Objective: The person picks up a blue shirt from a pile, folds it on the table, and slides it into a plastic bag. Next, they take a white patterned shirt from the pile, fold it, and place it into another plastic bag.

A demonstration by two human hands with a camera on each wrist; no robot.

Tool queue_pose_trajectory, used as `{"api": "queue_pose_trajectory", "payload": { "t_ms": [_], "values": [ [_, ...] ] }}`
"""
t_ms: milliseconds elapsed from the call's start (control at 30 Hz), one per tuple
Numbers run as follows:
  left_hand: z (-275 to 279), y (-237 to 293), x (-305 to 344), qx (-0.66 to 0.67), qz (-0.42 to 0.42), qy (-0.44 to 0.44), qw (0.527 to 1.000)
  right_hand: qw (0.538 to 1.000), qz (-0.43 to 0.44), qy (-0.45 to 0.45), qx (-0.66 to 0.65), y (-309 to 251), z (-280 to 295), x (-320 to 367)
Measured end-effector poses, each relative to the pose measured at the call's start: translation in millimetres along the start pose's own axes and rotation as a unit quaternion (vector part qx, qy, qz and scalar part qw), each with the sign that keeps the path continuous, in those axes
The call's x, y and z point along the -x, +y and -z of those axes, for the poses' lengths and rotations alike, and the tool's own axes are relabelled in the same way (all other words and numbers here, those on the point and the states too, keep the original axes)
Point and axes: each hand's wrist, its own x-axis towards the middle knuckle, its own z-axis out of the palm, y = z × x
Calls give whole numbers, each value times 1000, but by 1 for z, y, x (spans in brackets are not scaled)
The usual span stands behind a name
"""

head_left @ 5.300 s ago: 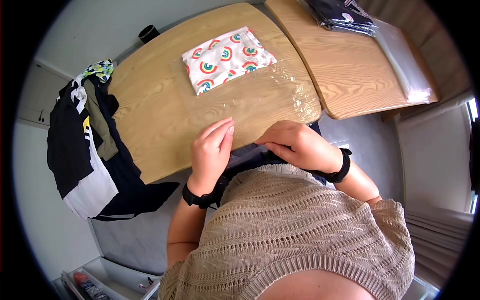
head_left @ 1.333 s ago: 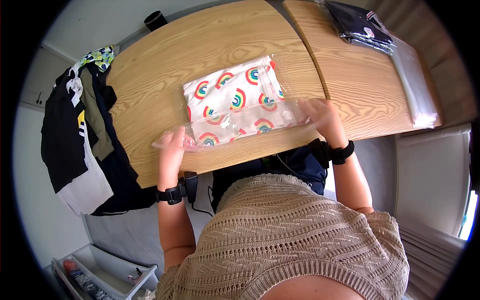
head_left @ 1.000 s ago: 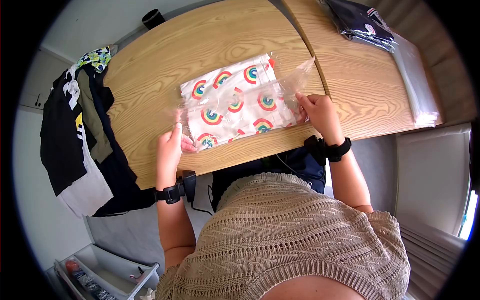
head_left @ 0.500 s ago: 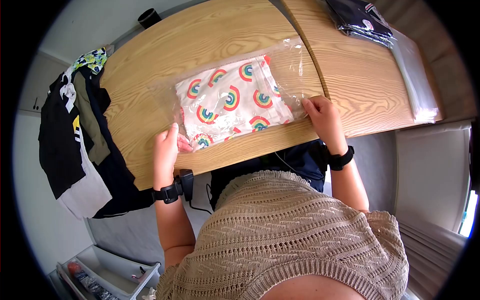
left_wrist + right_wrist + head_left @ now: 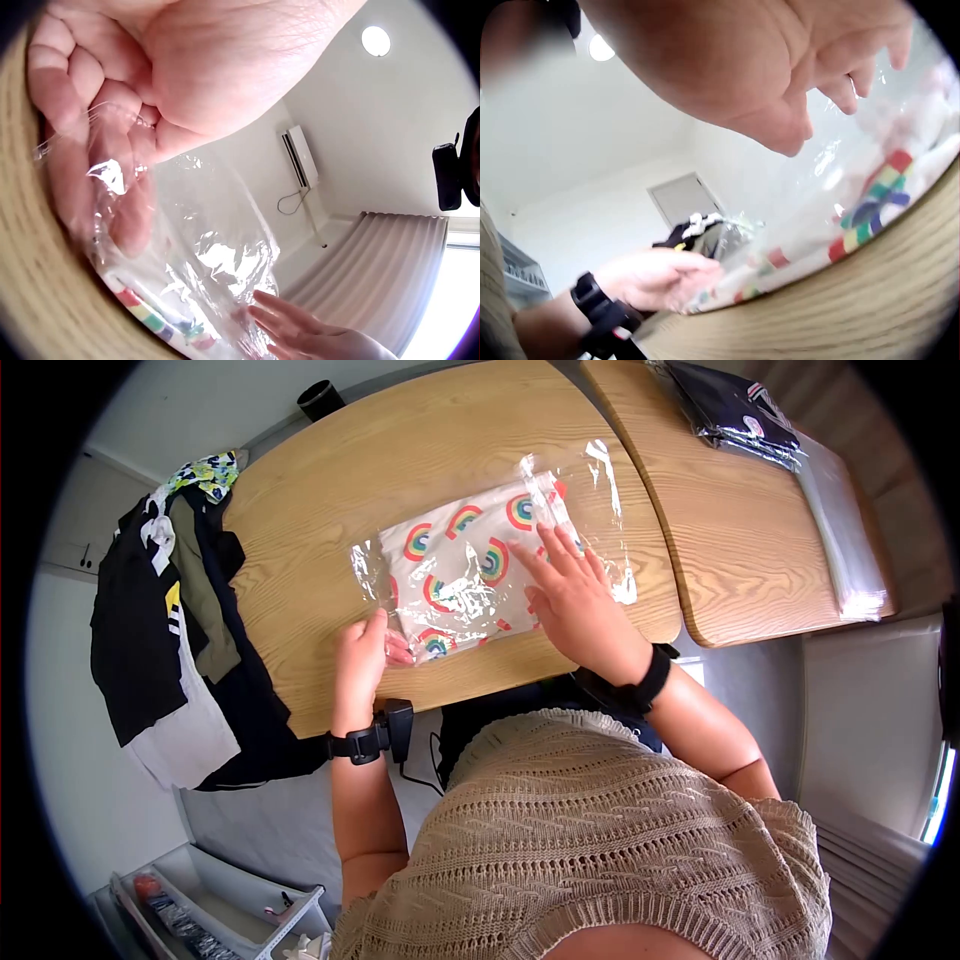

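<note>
A folded white garment with a rainbow print (image 5: 463,565) lies inside a clear plastic bag (image 5: 607,510) on the wooden table. At the bag's near left corner, my left hand (image 5: 362,660) pinches the film, thumb above and fingers beneath. The left wrist view shows those fingers (image 5: 131,202) through the clear film. My right hand (image 5: 585,605) rests spread on the right part of the bag, fingers pointing away from me. Seen from the right wrist, its fingertips touch the glossy film over the print. Loose film extends past the garment on the right.
Clothes (image 5: 165,630) hang over the table's left edge. On the second table (image 5: 760,560), beyond a gap at right, are bagged dark garments (image 5: 735,410) and a stack of clear bags (image 5: 845,530). A black cup (image 5: 320,400) stands behind; a grey bin (image 5: 230,905) is lower left.
The bag's upper layer has been folded back, away from me, and laid over the garment. My right hand has let go of the right corner and moved inward onto the film; my left stays at its corner.
</note>
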Motion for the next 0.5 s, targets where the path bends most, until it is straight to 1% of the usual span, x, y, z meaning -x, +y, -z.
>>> {"api": "queue_pose_trajectory", "payload": {
  "t_ms": [33,67,133,167,233,267,300,333,367,400,433,467,500],
  "values": [
    [1,0,1,1,-4,-5,1000,993,-2,-64,101,0,-8,-3],
    [1,0,1,4,4,-5,1000,993,4,-57,103,2,-14,-8],
    [9,-2,1,28,19,-37,999,986,-24,-134,94,8,-22,-16],
    [12,-2,4,32,13,-32,999,985,-20,-139,95,11,-24,-18],
    [15,13,16,-46,-16,50,998,984,-22,-148,91,9,-20,-23],
    [15,22,19,-45,-21,52,997,983,-35,-161,86,7,-19,-26],
    [9,32,24,-185,-199,135,953,982,-37,-160,89,6,-20,-26],
    [3,41,33,-313,-363,209,853,982,-37,-160,91,5,-22,-27],
    [-3,61,43,-299,-335,93,889,982,-23,-162,97,4,-22,-27],
    [-13,63,38,-295,-330,94,892,981,-7,-166,102,3,-22,-27],
    [-22,67,31,-350,-411,29,841,980,-4,-170,104,3,-23,-27],
    [-25,69,24,-400,-487,-35,776,980,6,-169,109,3,-27,-28],
    [-28,66,17,-400,-485,-31,777,979,16,-167,112,3,-29,-30]
  ]
}}
